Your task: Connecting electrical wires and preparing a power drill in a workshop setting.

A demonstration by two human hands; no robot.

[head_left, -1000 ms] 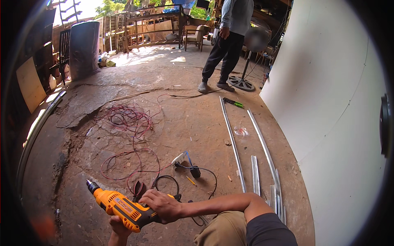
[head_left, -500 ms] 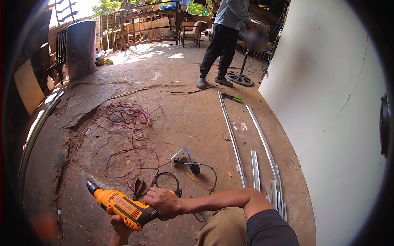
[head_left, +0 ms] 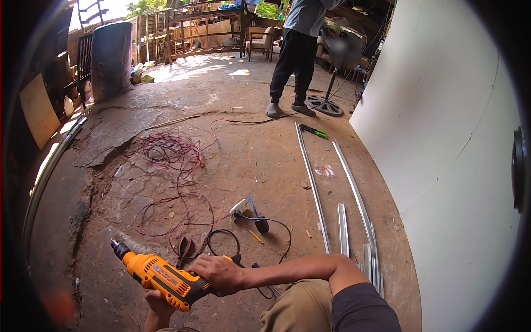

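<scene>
A yellow-and-black power drill (head_left: 165,278) is held low in front of me, its black chuck (head_left: 120,249) pointing to the far left. A short, light-coloured tip shows at the chuck's end. My right hand (head_left: 218,274) is closed round the handle end at the rear, partly over the top of the housing. From below, my left hand (head_left: 157,305) grips the drill's body, its fingers partly hidden by the housing. Beyond the drill, a dark red-handled tool (head_left: 186,248) lies on the floor beside a looped black cord (head_left: 223,231).
Ahead are a white power strip (head_left: 239,208), a black adapter (head_left: 261,224), a yellow pencil (head_left: 256,237) and a tangled red cable (head_left: 168,152). Metal channels (head_left: 313,185) lie right, beside a white panel (head_left: 442,144). A person (head_left: 298,55) stands near a pedestal fan (head_left: 326,105).
The drill has shifted slightly left and its chuck end a little farther away, both hands still on it. A light tip now shows at the chuck. The standing person's arms have moved up.
</scene>
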